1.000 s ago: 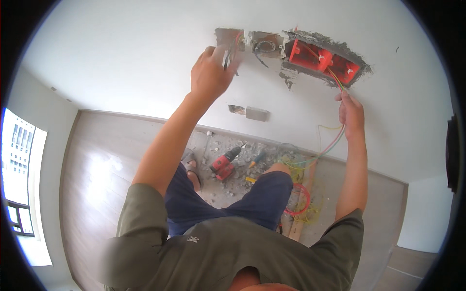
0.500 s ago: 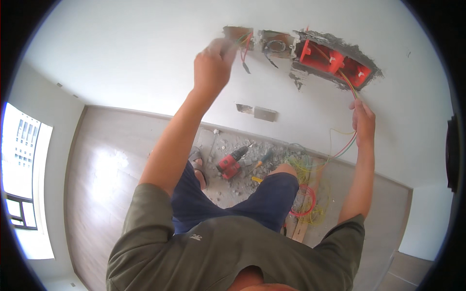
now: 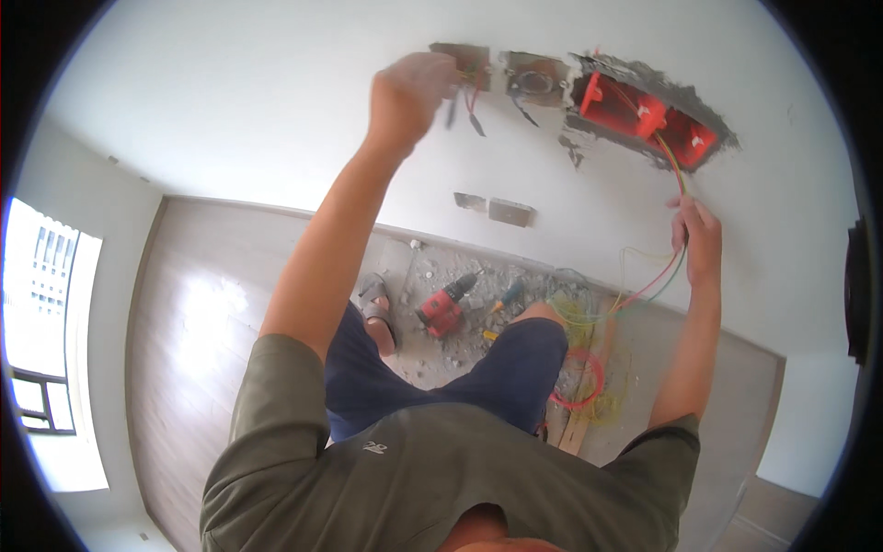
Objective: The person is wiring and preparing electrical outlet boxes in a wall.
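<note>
Two hands show: right of centre, your right hand [image 3: 701, 232] has its fingers curled closed around the long wires [image 3: 676, 164]. The long wires run up from those fingers into the red box [image 3: 652, 116] at upper right, and loosely down from them toward the lower right. Your left hand [image 3: 405, 97] is at the wall hole [image 3: 471, 57], top centre, near short wires [image 3: 474, 103]; its fingertips blur, so their spread and grip cannot be told.

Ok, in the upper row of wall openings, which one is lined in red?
The rightmost opening, with wires running from it to the right hand. The left opening and middle opening look grey-brown inside and smaller.
</note>
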Available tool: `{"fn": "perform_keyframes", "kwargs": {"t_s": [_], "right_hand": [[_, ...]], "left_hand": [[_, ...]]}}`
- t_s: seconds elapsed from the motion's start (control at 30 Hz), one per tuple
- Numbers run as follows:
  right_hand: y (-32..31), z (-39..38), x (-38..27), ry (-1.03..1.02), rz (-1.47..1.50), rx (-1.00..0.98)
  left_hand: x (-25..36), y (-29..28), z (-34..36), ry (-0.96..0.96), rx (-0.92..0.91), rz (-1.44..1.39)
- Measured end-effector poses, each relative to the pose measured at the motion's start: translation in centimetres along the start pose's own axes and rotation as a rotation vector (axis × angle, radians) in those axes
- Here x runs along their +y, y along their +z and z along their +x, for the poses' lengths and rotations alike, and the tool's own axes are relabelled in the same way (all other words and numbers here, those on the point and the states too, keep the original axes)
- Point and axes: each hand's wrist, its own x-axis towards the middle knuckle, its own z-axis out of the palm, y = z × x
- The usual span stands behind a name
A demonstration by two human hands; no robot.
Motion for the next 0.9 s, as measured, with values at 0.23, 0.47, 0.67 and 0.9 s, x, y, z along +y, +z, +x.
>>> {"fn": "perform_keyframes", "kwargs": {"t_s": [0.23,0.47,0.67,0.9], "right_hand": [[1.7,0.5,-2.1,-0.004,0.353,0.074],[0.9,1.3,-2.0,0.050,0.065,0.052],[0.9,0.2,-0.1,0.032,0.071,0.123],[2.0,0.6,1.3,-0.214,-0.231,0.256]], "left_hand": [[-0.6,1.3,-0.2,-0.078,0.029,-0.062],[-0.2,0.1,-0.1,-0.152,0.080,-0.277],[-0.4,0.8,-0.7,-0.103,-0.029,-0.221],[0.1,0.2,-1.3,-0.103,0.050,-0.060]]}}
